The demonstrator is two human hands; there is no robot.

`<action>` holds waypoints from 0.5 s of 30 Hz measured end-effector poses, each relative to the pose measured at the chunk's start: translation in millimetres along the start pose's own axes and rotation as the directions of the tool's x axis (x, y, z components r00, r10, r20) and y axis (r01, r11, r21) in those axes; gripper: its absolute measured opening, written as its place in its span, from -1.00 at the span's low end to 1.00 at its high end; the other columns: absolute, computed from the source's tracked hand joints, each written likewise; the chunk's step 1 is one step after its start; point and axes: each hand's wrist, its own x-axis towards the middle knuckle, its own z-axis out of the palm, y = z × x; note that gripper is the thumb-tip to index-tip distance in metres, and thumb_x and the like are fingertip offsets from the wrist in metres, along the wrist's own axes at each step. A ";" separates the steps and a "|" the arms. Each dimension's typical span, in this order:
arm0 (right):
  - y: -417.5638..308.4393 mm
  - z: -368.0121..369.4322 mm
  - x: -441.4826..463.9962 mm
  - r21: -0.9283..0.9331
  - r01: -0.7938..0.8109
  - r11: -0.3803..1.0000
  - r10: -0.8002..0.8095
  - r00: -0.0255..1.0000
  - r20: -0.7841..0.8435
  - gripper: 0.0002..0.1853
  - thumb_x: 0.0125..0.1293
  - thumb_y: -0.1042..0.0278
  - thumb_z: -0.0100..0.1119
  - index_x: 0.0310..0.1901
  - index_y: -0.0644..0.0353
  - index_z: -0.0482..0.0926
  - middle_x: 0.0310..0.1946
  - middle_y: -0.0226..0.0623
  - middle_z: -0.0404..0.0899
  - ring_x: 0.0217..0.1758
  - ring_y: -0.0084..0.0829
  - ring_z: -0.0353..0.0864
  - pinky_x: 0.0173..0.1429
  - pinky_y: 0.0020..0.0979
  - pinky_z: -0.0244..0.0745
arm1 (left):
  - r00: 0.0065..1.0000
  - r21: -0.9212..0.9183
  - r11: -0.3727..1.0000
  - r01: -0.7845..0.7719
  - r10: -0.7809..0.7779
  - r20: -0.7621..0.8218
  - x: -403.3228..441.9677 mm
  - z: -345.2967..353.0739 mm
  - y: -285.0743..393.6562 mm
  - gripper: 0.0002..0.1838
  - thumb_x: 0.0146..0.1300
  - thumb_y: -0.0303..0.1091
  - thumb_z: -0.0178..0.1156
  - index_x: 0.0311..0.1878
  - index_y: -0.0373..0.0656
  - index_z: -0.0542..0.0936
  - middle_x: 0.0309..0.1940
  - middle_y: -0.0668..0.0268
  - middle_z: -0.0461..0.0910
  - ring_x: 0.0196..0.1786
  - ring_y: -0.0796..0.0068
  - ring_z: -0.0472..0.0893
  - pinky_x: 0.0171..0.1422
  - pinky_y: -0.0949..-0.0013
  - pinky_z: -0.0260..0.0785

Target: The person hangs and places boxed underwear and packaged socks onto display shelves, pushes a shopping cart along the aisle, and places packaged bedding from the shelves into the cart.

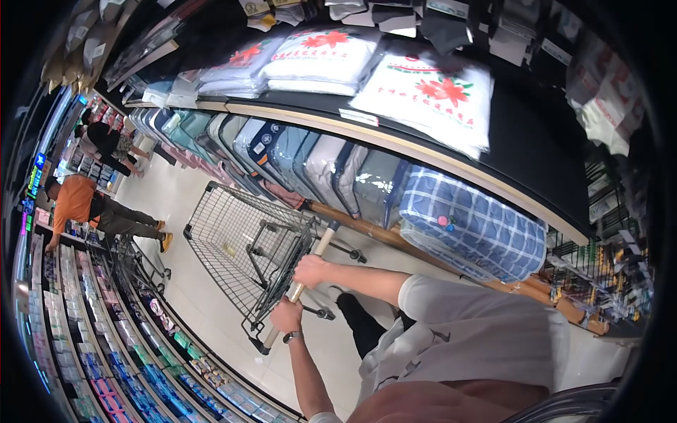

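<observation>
My right hand [309,271] is wrapped round the handle [324,241] of a wire shopping cart [233,240]. Lower in the picture, my left hand [286,316] grips the same bar, with a dark watch [292,338] on its wrist. The cart's basket extends up and left from my hands, over the pale floor. The scene appears turned on its side.
Wrapped bedding [472,218] lines the shelf alongside the cart, below white packages [430,99]. Opposite stand racks of small packets [99,331]. A person in orange [74,201] reaches toward the racks near another cart [137,264]. More people [106,141] are farther off.
</observation>
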 end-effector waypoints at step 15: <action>87.4 -46.6 239.7 0.056 -0.140 0.989 0.142 0.989 -0.044 -0.84 0.02 0.28 0.31 -0.31 -0.04 0.74 -0.45 -0.30 0.72 -0.27 -0.14 0.75 -0.07 -0.16 0.62 | 0.996 -0.064 0.998 0.015 -0.009 0.092 254.5 5.1 -91.9 -0.68 0.16 0.00 0.31 -0.32 -0.06 0.78 -0.47 0.05 0.73 -0.34 0.02 0.76 -0.25 0.06 0.61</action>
